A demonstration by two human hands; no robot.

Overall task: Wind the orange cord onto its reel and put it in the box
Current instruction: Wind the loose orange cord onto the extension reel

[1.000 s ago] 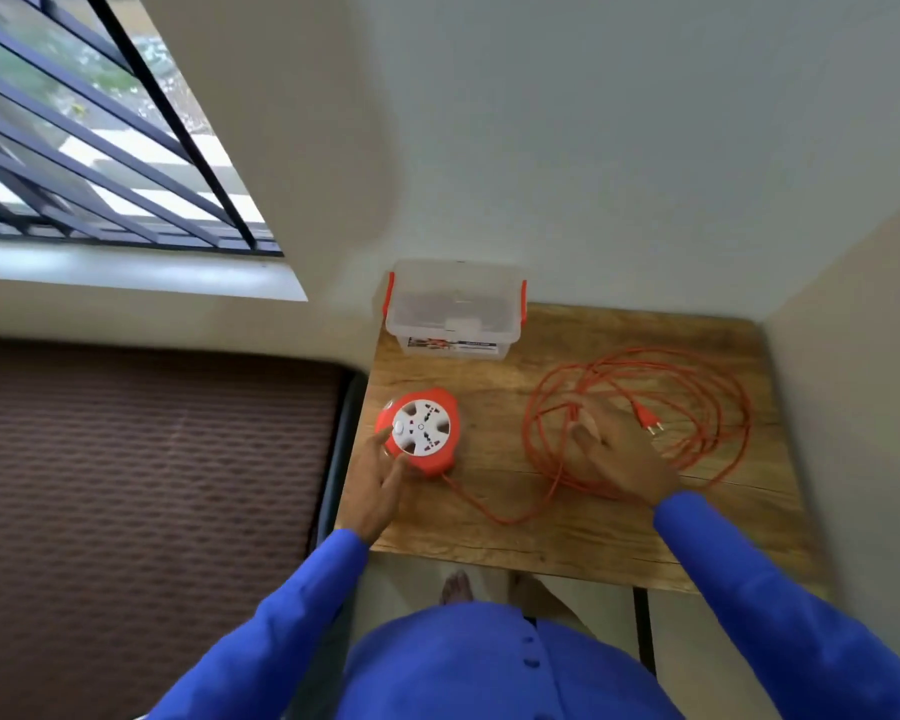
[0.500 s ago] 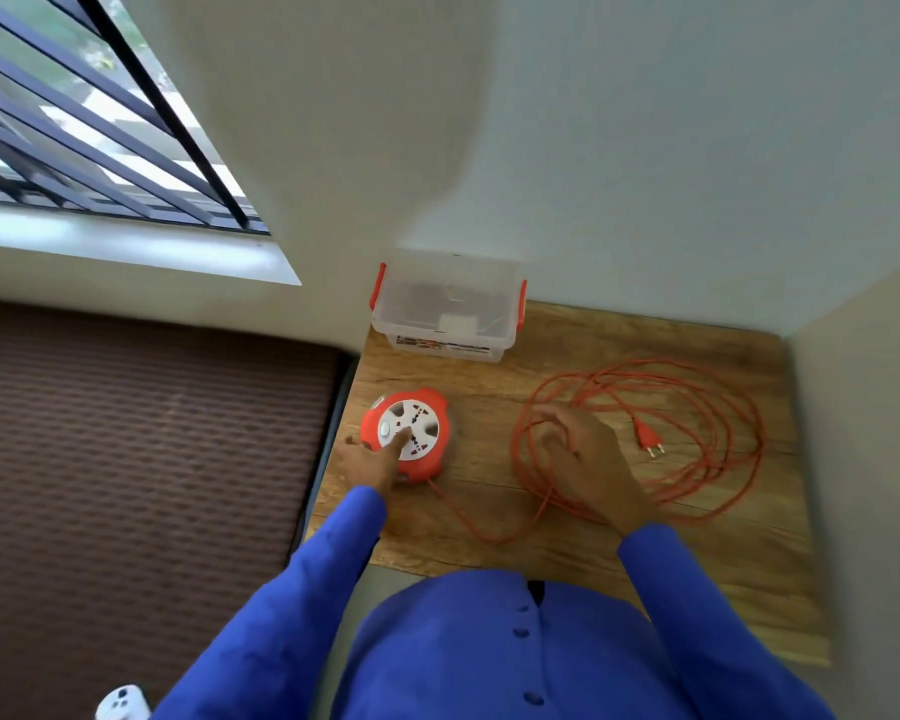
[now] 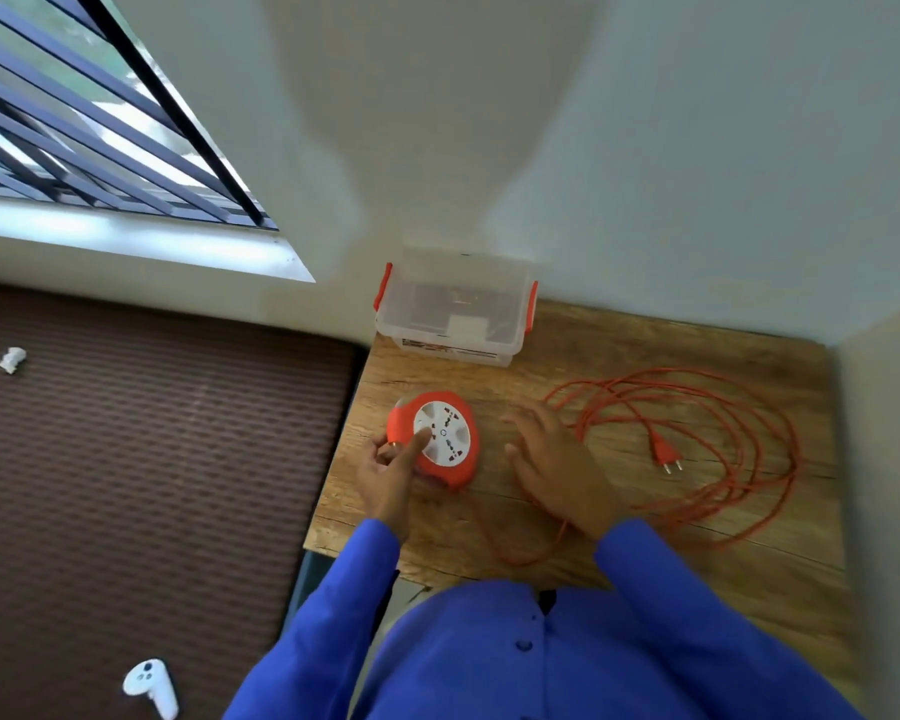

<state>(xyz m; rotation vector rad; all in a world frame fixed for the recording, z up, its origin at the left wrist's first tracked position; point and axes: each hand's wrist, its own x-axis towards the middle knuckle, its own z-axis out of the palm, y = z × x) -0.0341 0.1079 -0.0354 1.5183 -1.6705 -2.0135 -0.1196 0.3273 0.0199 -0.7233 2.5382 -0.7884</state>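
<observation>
Head view: pinching reel [image 3: 440,441] at its left rim with left hand [image 3: 388,470], index finger on white socket face. Resting right hand [image 3: 552,459] flat, fingers spread, on table [image 3: 645,335] between reel and loose orange cord [image 3: 662,450] coils. Clear box [image 3: 453,309] just behind reel.

Left hand [image 3: 385,472] holds reel [image 3: 450,462], index on white face; right hand [image 3: 554,462] spread open over table [image 3: 541,379], beside loose orange cord [image 3: 662,450].

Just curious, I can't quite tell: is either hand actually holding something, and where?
The left hand holds the orange reel at its left rim, forefinger on its white face. The right hand holds nothing.
</observation>
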